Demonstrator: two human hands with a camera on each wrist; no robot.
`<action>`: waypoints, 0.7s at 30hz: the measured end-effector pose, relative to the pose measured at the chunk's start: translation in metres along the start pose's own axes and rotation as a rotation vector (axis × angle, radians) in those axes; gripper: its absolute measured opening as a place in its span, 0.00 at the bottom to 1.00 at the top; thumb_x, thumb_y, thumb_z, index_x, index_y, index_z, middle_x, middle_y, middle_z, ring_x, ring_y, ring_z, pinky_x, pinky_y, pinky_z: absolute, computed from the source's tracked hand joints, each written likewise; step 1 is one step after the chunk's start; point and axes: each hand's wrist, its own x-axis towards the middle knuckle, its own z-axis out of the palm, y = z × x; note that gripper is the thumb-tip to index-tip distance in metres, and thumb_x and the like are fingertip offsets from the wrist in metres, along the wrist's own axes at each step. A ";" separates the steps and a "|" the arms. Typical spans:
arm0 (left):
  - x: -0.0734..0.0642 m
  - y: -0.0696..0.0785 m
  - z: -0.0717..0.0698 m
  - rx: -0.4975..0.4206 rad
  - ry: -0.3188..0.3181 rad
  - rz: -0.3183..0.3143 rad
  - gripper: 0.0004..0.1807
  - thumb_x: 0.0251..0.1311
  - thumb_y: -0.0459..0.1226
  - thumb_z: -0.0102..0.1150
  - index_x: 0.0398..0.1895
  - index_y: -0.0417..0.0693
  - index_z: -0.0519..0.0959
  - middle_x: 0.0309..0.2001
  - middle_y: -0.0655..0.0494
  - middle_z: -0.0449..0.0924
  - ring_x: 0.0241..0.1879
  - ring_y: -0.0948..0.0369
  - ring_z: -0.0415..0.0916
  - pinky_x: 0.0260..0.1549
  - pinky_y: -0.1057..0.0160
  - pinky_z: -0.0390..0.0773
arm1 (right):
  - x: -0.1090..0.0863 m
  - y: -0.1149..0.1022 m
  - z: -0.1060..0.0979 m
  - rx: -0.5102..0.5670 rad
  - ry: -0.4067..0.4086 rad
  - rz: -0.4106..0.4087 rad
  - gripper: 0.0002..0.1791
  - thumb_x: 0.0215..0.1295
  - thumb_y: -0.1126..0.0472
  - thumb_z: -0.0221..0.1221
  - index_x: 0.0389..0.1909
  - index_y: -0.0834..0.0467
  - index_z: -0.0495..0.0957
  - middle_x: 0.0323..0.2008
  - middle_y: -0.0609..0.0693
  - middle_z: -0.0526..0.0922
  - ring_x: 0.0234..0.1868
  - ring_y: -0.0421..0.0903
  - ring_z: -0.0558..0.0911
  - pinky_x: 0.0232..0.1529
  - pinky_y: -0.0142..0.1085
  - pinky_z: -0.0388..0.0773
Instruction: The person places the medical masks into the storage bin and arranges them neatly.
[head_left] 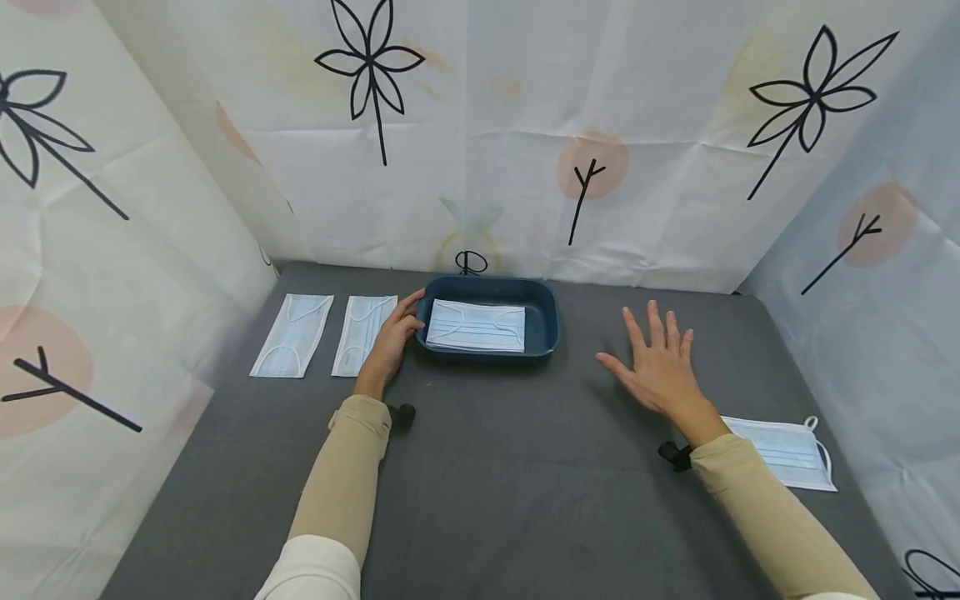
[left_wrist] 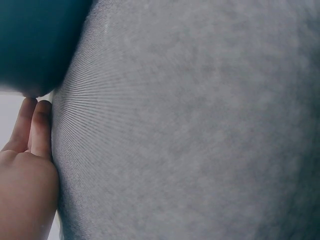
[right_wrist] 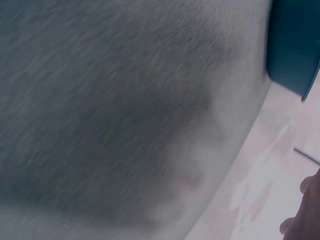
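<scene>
A dark blue rectangular tray (head_left: 542, 350) stands toward the back of the grey table, with light blue face masks (head_left: 477, 325) stacked inside it. My left hand (head_left: 390, 343) touches the tray's left end with its fingertips, fingers extended. In the left wrist view, the fingertips (left_wrist: 42, 107) meet the tray's wall (left_wrist: 40, 45). To the right of the tray, my right hand (head_left: 658, 367) hovers over the table with fingers spread and nothing in it. The tray's side (right_wrist: 292, 50) shows at the upper right of the right wrist view.
Two face masks lie left of the tray, the outer mask (head_left: 294, 335) and the nearer mask (head_left: 360, 342), which my left hand partly overlaps. Another mask (head_left: 783, 450) lies at the right, partly under my forearm. Patterned white cloth walls (head_left: 495, 208) enclose the table (head_left: 525, 483).
</scene>
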 end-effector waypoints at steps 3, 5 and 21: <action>-0.006 0.009 0.001 -0.001 -0.015 -0.006 0.36 0.68 0.27 0.43 0.80 0.49 0.58 0.77 0.36 0.58 0.75 0.43 0.57 0.76 0.44 0.55 | -0.006 0.010 -0.003 0.015 0.007 0.022 0.54 0.69 0.25 0.45 0.84 0.49 0.36 0.82 0.65 0.31 0.80 0.74 0.35 0.72 0.74 0.29; -0.009 0.014 0.002 0.010 -0.018 -0.005 0.36 0.68 0.27 0.43 0.80 0.48 0.58 0.77 0.36 0.58 0.75 0.44 0.57 0.76 0.44 0.56 | -0.010 0.017 -0.005 0.026 0.013 0.032 0.54 0.69 0.25 0.45 0.84 0.50 0.37 0.82 0.66 0.30 0.80 0.74 0.35 0.72 0.74 0.30; -0.010 0.017 0.002 0.018 -0.013 -0.008 0.36 0.67 0.27 0.44 0.80 0.49 0.59 0.78 0.37 0.57 0.76 0.44 0.56 0.77 0.43 0.55 | -0.043 0.066 -0.011 0.049 0.053 0.132 0.55 0.70 0.26 0.45 0.83 0.55 0.36 0.80 0.71 0.28 0.78 0.78 0.33 0.70 0.77 0.31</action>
